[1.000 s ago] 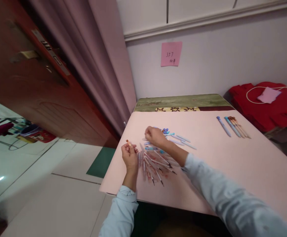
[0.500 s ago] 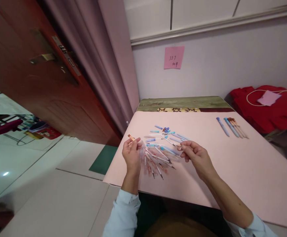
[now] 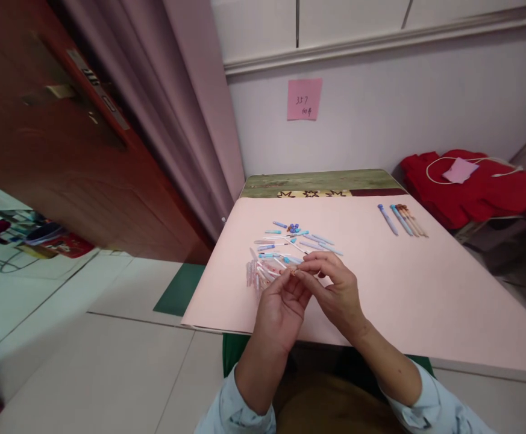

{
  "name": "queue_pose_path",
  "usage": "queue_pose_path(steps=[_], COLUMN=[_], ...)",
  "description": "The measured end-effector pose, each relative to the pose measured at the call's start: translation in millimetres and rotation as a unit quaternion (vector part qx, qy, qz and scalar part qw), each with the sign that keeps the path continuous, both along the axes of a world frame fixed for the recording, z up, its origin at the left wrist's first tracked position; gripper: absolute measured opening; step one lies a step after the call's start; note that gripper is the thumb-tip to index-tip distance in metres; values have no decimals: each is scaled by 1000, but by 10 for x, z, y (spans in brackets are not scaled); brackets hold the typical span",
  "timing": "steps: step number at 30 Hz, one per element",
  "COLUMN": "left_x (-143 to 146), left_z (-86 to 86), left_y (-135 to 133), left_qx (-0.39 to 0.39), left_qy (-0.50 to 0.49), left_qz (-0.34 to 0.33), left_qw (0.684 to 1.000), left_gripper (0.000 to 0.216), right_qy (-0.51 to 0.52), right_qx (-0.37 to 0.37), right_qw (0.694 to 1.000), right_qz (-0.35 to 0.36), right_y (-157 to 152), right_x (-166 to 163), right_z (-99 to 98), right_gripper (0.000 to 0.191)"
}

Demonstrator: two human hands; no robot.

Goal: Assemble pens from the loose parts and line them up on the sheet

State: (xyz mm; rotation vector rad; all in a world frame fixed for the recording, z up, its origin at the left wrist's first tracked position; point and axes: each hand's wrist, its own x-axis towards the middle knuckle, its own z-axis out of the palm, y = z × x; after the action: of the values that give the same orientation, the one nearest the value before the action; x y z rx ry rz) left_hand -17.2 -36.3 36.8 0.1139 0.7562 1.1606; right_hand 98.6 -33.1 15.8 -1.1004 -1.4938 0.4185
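Note:
My left hand (image 3: 281, 308) and my right hand (image 3: 337, 292) meet over the near side of the table, fingertips pinched together. Between them shows a bit of a small orange pen part (image 3: 293, 272), mostly covered by the fingers. My left fingers are closed on it; what my right fingertips grip is too small to make out. Just behind and left of the hands is a loose pile of clear barrels and white refills (image 3: 263, 274). Beyond it lie blue and purple pen parts (image 3: 266, 248) and a cluster of small purple pieces (image 3: 293, 228).
A purple pen (image 3: 388, 219), a blue pen (image 3: 400, 219) and several brown-topped pens (image 3: 413, 222) lie in a row at the right of the pink-covered table (image 3: 362, 313). Red cloth (image 3: 466, 196) with a white cable is heaped beyond. A curtain (image 3: 190, 108) and wooden door stand left.
My left hand has moved right with the orange pen part, and my right hand has come left to meet it. The camera view has shifted slightly to the right.

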Motion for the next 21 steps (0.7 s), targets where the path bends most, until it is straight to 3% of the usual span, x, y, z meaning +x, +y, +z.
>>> queue_pose_path(steps=[7, 16, 21], left_x=[50, 153, 173], left_z=[-63, -91, -103], left_y=[-57, -94, -66], left_qx=[-74, -120, -94], left_qy=[-71, -75, -88], left_qz=[18, 16, 9], left_qw=[995, 990, 992], left_gripper=[20, 21, 14], right_qy=[-192, -248, -237], right_qx=[82, 93, 135], right_qw=[976, 963, 959], right_qz=[-63, -57, -73], right_y=[-90, -117, -89], right_x=[64, 204, 210], right_z=[-83, -177, -170], right_gripper=[11, 9, 7])
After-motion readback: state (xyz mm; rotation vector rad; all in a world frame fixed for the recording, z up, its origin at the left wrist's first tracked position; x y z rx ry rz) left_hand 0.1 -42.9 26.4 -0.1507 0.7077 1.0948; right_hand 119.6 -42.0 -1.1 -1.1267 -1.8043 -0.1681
